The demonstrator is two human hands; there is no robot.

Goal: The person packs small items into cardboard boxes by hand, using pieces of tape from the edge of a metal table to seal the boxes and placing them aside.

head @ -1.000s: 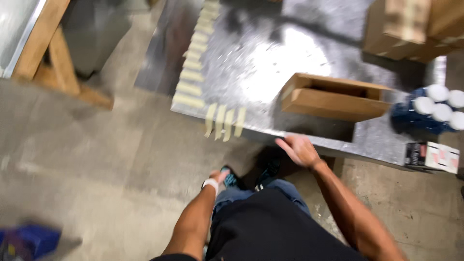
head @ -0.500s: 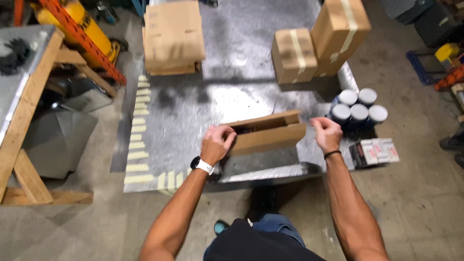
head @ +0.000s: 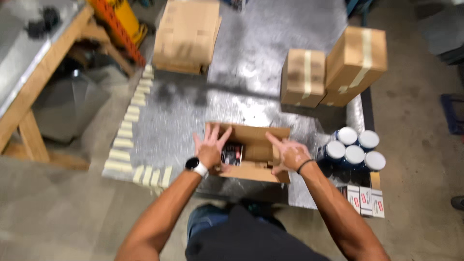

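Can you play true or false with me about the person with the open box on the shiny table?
1. Both hands are at the open cardboard box. True: the left hand is at its left end, the right hand at its right.
2. The box is taped shut. False: its flaps are open and something dark shows inside.
3. Blue jars with white lids stand to the right of the box. True.
4. The two taped boxes sit on the floor. False: they are at the far right of the metal table.
5. The left wrist is bare. False: it wears a watch.
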